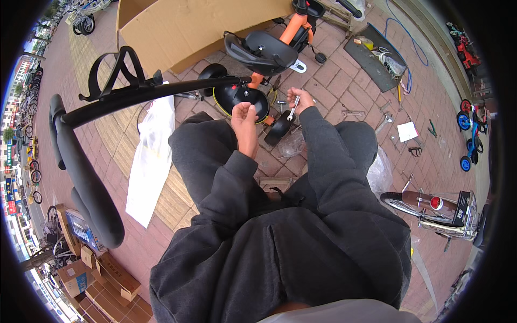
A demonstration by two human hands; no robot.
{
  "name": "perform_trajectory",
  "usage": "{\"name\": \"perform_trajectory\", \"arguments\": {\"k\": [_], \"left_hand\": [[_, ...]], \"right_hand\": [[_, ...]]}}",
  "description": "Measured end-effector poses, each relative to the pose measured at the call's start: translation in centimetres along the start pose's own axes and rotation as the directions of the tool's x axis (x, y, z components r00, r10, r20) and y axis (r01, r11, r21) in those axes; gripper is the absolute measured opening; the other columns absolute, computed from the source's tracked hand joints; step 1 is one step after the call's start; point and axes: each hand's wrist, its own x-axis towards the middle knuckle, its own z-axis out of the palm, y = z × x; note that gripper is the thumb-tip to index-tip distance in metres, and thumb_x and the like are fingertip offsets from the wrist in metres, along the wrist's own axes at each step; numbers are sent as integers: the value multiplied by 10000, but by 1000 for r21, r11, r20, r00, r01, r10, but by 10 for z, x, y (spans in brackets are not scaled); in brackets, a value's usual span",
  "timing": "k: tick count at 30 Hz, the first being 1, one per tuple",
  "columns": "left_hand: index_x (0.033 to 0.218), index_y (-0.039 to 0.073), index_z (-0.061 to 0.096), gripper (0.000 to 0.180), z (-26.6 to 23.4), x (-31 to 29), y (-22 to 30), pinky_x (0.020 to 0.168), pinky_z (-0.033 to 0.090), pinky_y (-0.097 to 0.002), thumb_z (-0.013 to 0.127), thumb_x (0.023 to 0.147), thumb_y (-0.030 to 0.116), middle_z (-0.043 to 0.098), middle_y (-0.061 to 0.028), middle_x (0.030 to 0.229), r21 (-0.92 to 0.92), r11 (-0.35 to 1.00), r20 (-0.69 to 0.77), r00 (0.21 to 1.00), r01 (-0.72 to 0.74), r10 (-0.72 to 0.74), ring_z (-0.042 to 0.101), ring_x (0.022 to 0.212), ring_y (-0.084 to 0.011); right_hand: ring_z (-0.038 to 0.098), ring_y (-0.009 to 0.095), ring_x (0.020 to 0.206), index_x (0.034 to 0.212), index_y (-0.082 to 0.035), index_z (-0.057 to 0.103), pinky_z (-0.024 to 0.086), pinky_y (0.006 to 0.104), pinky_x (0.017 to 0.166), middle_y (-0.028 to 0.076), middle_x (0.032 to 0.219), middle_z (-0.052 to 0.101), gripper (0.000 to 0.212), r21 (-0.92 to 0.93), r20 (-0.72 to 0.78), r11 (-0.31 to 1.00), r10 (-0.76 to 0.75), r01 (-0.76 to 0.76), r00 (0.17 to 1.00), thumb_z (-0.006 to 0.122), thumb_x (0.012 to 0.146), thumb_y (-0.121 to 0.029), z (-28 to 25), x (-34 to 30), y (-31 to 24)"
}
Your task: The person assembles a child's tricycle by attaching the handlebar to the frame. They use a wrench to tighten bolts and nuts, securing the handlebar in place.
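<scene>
A child's tricycle with an orange frame point(293, 28) and a black seat point(264, 51) stands in front of me. Its long black push bar point(156, 89) reaches out to the left, carrying a cup holder and ending in a padded grip point(97, 199). Over the black tray point(229, 97) at the tricycle's rear is my left hand point(245, 125), its fingertips closed together; what they hold, if anything, is too small to make out. My right hand point(302, 99) grips a silver wrench point(293, 109), its lower end near a small black rear wheel point(279, 128).
Behind the tricycle lies a large cardboard box point(194, 35). A dark tool tray point(377, 59), a hammer-like tool point(384, 123), green-handled pliers point(432, 128) and white paper point(407, 132) lie on the right paving. White plastic sheeting point(151, 156) is at left; a bicycle point(431, 204) is at lower right.
</scene>
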Motion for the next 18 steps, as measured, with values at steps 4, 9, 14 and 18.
{"name": "perform_trajectory", "arguments": {"k": [4, 9, 14, 18], "left_hand": [[895, 4, 565, 92, 26, 39, -63, 626, 427, -205, 562, 812, 43, 574, 3, 792, 333, 943, 160, 985, 14, -71, 518, 689, -63], [897, -32, 582, 177, 37, 112, -139, 685, 481, -359, 564, 728, 19, 607, -177, 860, 795, 510, 354, 934, -328, 50, 611, 767, -287], [960, 7, 556, 233, 35, 152, -198, 693, 467, -433, 513, 731, 14, 587, -196, 876, 886, 48, 457, 885, -462, 86, 569, 815, -394], [962, 15, 565, 219, 31, 185, -226, 566, 478, -371, 540, 752, 72, 590, -146, 853, 744, 391, 503, 840, -541, 204, 597, 687, -292]], "right_hand": [[518, 149, 582, 791, -43, 572, 341, 265, 433, 39, 670, 550, 238, 7, -60, 996, 87, -87, 994, 560, 836, -276, -5, 75, 21], [518, 151, 561, 893, -14, 584, 371, 260, 454, 53, 677, 564, 199, -138, -35, 979, 146, -150, 989, 506, 861, -194, -30, 139, 40], [512, 158, 550, 859, -13, 576, 399, 292, 452, 75, 683, 566, 112, -117, 17, 973, 201, -197, 980, 504, 836, -95, -31, 193, 61], [472, 143, 500, 757, -36, 533, 336, 261, 390, 62, 632, 520, 130, -29, 97, 962, 274, -273, 957, 540, 838, -137, -23, 221, 75]]}}
